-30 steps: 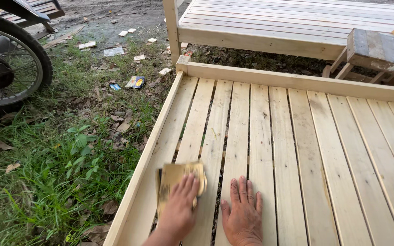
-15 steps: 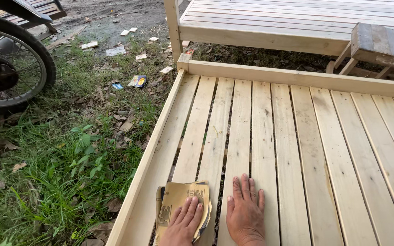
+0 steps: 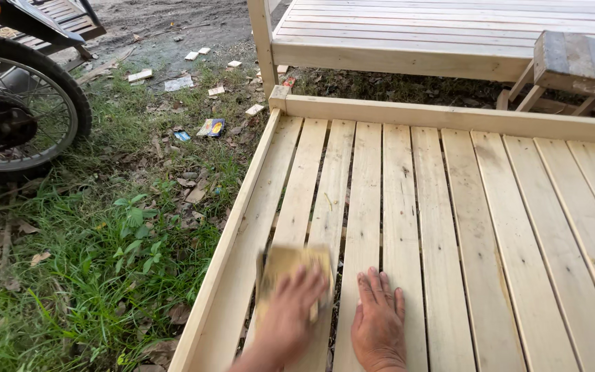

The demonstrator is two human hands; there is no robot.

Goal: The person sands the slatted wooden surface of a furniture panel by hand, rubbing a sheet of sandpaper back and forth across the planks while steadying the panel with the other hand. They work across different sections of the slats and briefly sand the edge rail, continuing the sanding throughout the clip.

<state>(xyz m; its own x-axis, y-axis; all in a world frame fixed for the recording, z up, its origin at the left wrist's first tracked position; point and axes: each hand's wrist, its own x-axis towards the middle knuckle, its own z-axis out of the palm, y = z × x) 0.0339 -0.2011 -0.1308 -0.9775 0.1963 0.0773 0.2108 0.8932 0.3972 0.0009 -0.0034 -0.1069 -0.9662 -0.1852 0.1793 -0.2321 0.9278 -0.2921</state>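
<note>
- Pale wood slats [image 3: 442, 227] fill most of your view; they run away from you toward 12 o'clock and end at a cross rail [image 3: 449, 118].
- Your left hand [image 3: 287, 320] lies on a sheet of yellow-brown sandpaper [image 3: 290, 265], fingers spread flat on top of it and pressing it to the wood. The hand is blurred, so I judge it is in the middle of a rubbing stroke.
- The sandpaper sits near the 6 o'clock edge of the view, on the second and third slat counted from the left side rail [image 3: 232, 234]. I cannot tell if a block is under the paper.
- Your right hand [image 3: 379, 324] rests just beside it at 3 o'clock, palm down, fingers together and straight, holding nothing. It looks like a support for your weight.
- Step in hand, as I judge it: sanding the near part of these left slats.
- The next move calls for even pressure along the grain, and care at the gaps between slats, where the paper edge could catch and tear.
- At 9 o'clock are grass [image 3: 84, 275] with small litter, and at 10 o'clock a motorbike wheel [image 3: 22, 114]. At 12 o'clock stands a second slatted frame [image 3: 408, 34].
</note>
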